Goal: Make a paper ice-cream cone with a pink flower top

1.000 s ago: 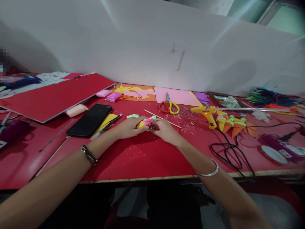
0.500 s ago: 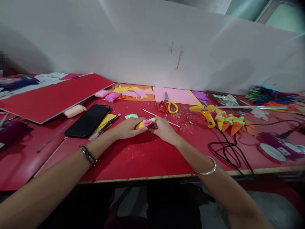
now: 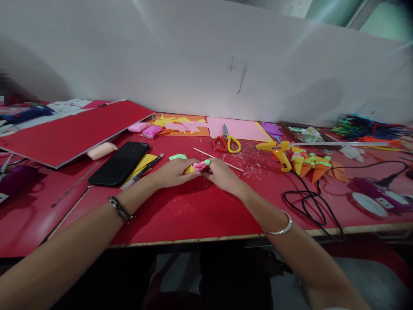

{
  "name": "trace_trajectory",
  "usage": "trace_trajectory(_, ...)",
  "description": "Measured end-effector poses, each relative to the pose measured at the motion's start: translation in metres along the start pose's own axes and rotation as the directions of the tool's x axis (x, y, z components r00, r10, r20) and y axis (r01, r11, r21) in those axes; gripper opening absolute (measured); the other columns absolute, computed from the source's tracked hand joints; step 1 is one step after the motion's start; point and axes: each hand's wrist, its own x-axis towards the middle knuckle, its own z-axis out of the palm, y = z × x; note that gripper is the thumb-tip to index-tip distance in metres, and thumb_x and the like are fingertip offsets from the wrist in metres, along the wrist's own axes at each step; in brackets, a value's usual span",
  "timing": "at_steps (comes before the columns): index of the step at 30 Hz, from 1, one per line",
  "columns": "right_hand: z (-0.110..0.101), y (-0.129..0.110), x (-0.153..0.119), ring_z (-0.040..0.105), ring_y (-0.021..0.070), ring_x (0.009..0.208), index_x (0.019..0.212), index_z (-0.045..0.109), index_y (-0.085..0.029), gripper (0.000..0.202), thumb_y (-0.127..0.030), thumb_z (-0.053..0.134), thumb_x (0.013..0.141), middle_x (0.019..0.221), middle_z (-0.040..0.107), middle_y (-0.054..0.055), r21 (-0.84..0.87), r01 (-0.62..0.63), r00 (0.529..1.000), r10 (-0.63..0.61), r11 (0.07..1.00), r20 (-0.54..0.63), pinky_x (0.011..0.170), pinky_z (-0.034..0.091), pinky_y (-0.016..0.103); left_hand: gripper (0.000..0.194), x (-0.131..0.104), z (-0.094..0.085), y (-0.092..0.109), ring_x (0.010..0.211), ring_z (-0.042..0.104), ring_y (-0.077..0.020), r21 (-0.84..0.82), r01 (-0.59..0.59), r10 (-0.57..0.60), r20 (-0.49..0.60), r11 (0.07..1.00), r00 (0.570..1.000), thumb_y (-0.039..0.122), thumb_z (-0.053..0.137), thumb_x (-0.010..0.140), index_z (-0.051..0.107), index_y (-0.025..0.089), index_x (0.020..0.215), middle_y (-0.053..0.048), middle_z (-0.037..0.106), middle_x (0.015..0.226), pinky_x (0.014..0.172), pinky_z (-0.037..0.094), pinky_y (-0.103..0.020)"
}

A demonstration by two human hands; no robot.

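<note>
My left hand (image 3: 176, 173) is closed around a small yellow cone (image 3: 189, 169) with pink clay (image 3: 200, 165) on its wide end. The fingers of my right hand (image 3: 222, 175) press together at that pink end, beside a small green clay ball (image 3: 207, 162); its fingertips are partly hidden. Just behind my left hand lies a green clay packet (image 3: 178, 157). A thin wooden stick (image 3: 201, 151) rests behind my right hand. Scissors (image 3: 226, 142) with red and yellow handles lie farther back.
A black phone (image 3: 119, 163) and a pen (image 3: 145, 169) lie left. To the right are a yellow glue gun (image 3: 276, 153) with a looped black cord, orange cones (image 3: 319, 169) and a purple tape dispenser (image 3: 380, 196). A red board (image 3: 74, 133) leans back left.
</note>
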Motion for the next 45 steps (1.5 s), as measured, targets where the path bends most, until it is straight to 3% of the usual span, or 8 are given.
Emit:
trace_trajectory(5, 0.001, 0.002, 0.001, 0.053, 0.0142, 0.076, 0.085, 0.058, -0.011, 0.012, -0.015, 0.051, 0.076, 0.085, 0.059, 0.009, -0.066, 0.065, 0.998, -0.064, 0.996, 0.017, 0.067, 0.036, 0.024, 0.036, 0.000, 0.002, -0.003, 0.072, 0.053, -0.0145, -0.085, 0.014, -0.014, -0.010, 0.996, 1.000, 0.044, 0.033, 0.083, 0.053, 0.016, 0.095, -0.004, 0.060, 0.084, 0.064, 0.036, -0.023)
trace_trajectory(12, -0.005, 0.008, 0.001, 0.048, 0.0112, 0.063, 0.073, 0.057, -0.012, 0.005, -0.013, 0.051, 0.074, 0.074, 0.058, 0.006, -0.122, 0.024, 0.999, -0.029, 0.992, -0.038, 0.059, 0.034, 0.023, 0.035, -0.001, 0.002, -0.003, 0.073, 0.052, -0.0151, -0.047, 0.015, -0.015, 0.008, 0.999, 1.000, 0.043, 0.033, 0.083, 0.053, 0.016, 0.092, -0.004, 0.059, 0.083, 0.064, 0.036, -0.023)
trace_trajectory(17, -0.014, 0.019, 0.003, 0.052, 0.0104, 0.061, 0.080, 0.057, -0.013, 0.010, -0.012, 0.047, 0.076, 0.071, 0.060, 0.003, 0.061, -0.065, 0.979, 0.076, 0.996, -0.189, 0.059, 0.037, 0.022, 0.036, -0.002, 0.002, 0.001, 0.069, 0.052, -0.0153, -0.023, 0.026, -0.026, 0.033, 0.999, 0.999, 0.044, 0.033, 0.083, 0.052, 0.016, 0.092, -0.004, 0.059, 0.080, 0.060, 0.036, -0.024)
trace_trajectory(21, -0.019, 0.020, 0.004, 0.057, 0.0127, 0.073, 0.082, 0.061, -0.015, 0.015, -0.013, 0.048, 0.075, 0.081, 0.064, 0.005, 0.160, -0.049, 0.955, 0.093, 0.986, -0.281, 0.068, 0.042, 0.025, 0.035, -0.001, 0.002, 0.003, 0.079, 0.054, -0.0167, -0.081, 0.005, -0.009, -0.059, 0.997, 0.998, 0.042, 0.036, 0.083, 0.051, 0.016, 0.101, -0.006, 0.060, 0.092, 0.068, 0.038, -0.025)
trace_trajectory(25, -0.018, 0.016, 0.002, 0.059, 0.0122, 0.064, 0.077, 0.062, -0.015, 0.010, -0.017, 0.052, 0.074, 0.070, 0.064, 0.004, 0.342, -0.062, 0.973, 0.132, 0.938, -0.187, 0.064, 0.045, 0.026, 0.035, 0.001, 0.002, 0.002, 0.080, 0.055, -0.0158, -0.174, 0.023, -0.059, -0.199, 0.984, 0.978, 0.040, 0.039, 0.081, 0.050, 0.015, 0.103, -0.006, 0.060, 0.094, 0.071, 0.040, -0.025)
trace_trajectory(29, -0.016, 0.014, 0.000, 0.055, 0.0099, 0.047, 0.070, 0.055, -0.015, 0.009, -0.024, 0.056, 0.072, 0.054, 0.058, -0.001, 0.540, -0.134, 0.970, 0.222, 0.831, -0.102, 0.049, 0.045, 0.023, 0.040, 0.000, 0.003, 0.000, 0.058, 0.054, -0.0115, -0.345, 0.098, -0.174, -0.198, 0.933, 0.965, 0.043, 0.039, 0.081, 0.046, 0.014, 0.108, -0.001, 0.061, 0.071, 0.059, 0.042, -0.022)
trace_trajectory(38, -0.014, 0.017, 0.002, 0.061, 0.0106, 0.065, 0.083, 0.061, -0.015, 0.016, -0.013, 0.047, 0.075, 0.075, 0.065, 0.004, 0.544, -0.102, 0.963, 0.221, 0.833, -0.156, 0.065, 0.050, 0.026, 0.037, 0.000, 0.002, -0.002, 0.062, 0.054, -0.0114, -0.426, 0.105, -0.243, -0.285, 0.898, 0.927, 0.041, 0.038, 0.082, 0.045, 0.013, 0.105, -0.005, 0.062, 0.082, 0.059, 0.041, -0.023)
trace_trajectory(45, -0.018, 0.012, 0.000, 0.056, 0.0104, 0.054, 0.071, 0.058, -0.016, 0.008, -0.021, 0.052, 0.073, 0.059, 0.059, 0.000, 0.397, -0.072, 0.950, 0.184, 0.915, -0.253, 0.056, 0.046, 0.024, 0.034, 0.002, 0.000, -0.002, 0.070, 0.051, -0.0125, -0.289, 0.112, -0.215, -0.357, 0.951, 0.909, 0.040, 0.037, 0.082, 0.048, 0.012, 0.099, -0.003, 0.057, 0.081, 0.067, 0.040, -0.025)
